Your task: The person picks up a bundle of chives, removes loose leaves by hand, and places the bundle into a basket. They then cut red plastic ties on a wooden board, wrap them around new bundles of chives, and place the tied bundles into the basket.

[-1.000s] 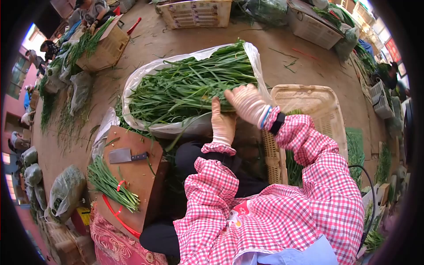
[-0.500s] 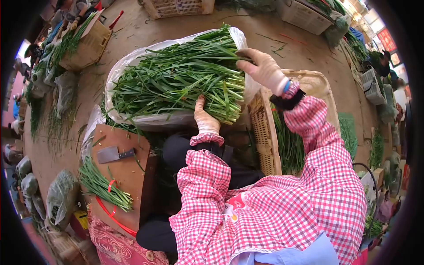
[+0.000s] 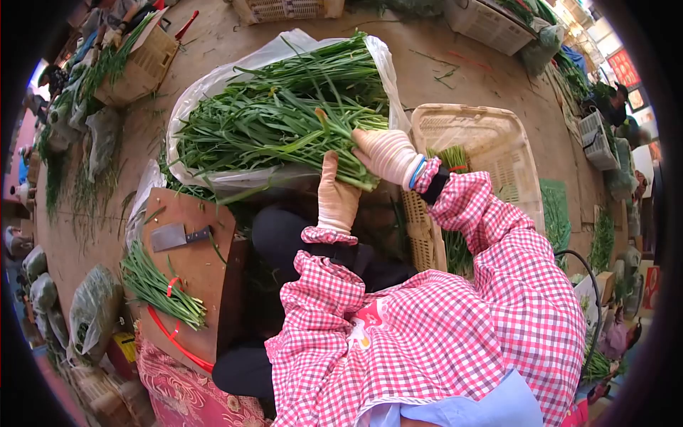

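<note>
A heap of garlic chives [image 3: 249, 132] lies in a white plastic liner bag [image 3: 186, 107], cut stem ends toward the right. My left hand [image 3: 337, 193], in a pale glove, is wrapped under a bunch at the near edge, thumb on top. My right hand [image 3: 388, 154], gloved too, closes over the stem ends of that bunch from the right; its fingertips are partly hidden by stems. On the brown board [image 3: 188, 274] to the left lie a cleaver [image 3: 171, 237] and a chive bundle [image 3: 160, 288] tied with red tape.
A beige plastic crate [image 3: 491, 117] with tied chives inside stands at my right. Red strapping [image 3: 171, 331] lies along the board. Filled plastic bags [image 3: 96, 309] sit at the far left. More crates [image 3: 491, 28] stand at the back. Other people work near the upper left and right edges.
My right hand has come down and left from the bag's upper right corner onto the stem ends. The bunch at my left hand has lifted and turned a little.
</note>
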Demonstrator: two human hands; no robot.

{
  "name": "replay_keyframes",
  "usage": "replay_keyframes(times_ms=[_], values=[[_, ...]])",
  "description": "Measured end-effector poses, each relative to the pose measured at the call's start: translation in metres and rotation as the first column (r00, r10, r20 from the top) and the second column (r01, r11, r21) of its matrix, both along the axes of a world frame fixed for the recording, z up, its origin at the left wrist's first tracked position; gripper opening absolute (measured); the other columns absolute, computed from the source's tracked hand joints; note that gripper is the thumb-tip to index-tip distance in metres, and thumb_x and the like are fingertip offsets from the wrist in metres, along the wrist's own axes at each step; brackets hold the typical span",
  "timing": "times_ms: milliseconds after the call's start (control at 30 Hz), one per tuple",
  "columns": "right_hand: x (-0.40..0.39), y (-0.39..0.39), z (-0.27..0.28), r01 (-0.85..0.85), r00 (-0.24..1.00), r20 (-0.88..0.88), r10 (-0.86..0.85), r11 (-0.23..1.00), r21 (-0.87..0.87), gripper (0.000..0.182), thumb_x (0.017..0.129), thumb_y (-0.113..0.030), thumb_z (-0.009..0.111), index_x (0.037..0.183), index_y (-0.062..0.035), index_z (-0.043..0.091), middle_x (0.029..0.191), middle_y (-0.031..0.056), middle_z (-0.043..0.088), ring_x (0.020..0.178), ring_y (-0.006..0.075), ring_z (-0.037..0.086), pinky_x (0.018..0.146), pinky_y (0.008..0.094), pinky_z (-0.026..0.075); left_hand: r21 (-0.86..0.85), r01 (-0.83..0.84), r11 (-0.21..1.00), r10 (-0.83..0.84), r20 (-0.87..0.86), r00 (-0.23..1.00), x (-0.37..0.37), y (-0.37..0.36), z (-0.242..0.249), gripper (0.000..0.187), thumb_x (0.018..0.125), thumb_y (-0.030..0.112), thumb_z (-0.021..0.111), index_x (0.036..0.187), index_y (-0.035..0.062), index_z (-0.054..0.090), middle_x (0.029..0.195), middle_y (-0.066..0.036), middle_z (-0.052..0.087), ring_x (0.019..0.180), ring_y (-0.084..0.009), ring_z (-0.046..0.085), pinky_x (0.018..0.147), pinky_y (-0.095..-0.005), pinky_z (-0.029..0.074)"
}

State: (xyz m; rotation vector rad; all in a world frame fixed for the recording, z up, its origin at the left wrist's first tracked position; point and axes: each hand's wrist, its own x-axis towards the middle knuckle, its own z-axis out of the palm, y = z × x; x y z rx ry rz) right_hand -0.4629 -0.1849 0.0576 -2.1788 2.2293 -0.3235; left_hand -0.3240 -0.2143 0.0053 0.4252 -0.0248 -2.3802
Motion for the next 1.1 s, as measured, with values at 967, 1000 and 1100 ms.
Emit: replay_keyframes(times_ms=[967,1000,1100], values=[[0.017,-0.043,0.012,-0.072,0.953,-0.262,0.151,0.955,0.288,0.078,0.068,-0.021,0.07,0.137,-0.0102,0.036,0.143,0.015,0.032,0.13,0.0363,0.033,0.095,0.0509,0.041,0.055,-0.029,0.998,0.023,0.114,0.993,0.011,-0.006,0.001,0.023,0.085,0.022,0.057,0.098,0.0031,0.059,0.09,-0.011,0.065,0.083,-0.0279,0.063,0.077,-0.0486,0.052],[0.019,-0.05,0.017,-0.072,0.971,-0.182,0.153,0.919,0.388,0.087,0.066,-0.019,0.071,0.141,-0.0136,0.028,0.147,0.014,0.025,0.134,0.0346,0.027,0.096,0.0554,0.038,0.02,0.035,0.999,-0.036,0.058,0.998,0.015,-0.01,-0.006,0.021,0.085,0.022,0.057,0.096,0.0044,0.06,0.085,-0.011,0.064,0.076,-0.0289,0.064,0.076,-0.0502,0.053],[0.015,-0.051,0.004,-0.072,0.991,-0.087,0.099,0.961,0.267,0.089,0.066,-0.019,0.071,0.143,-0.0159,0.026,0.147,0.0137,0.026,0.134,0.0352,0.028,0.098,0.0539,0.037,0.052,-0.009,0.999,0.005,0.076,0.997,0.023,-0.009,0.004,0.022,0.087,0.025,0.055,0.092,0.0042,0.059,0.078,-0.012,0.064,0.072,-0.0291,0.064,0.078,-0.0515,0.052]])
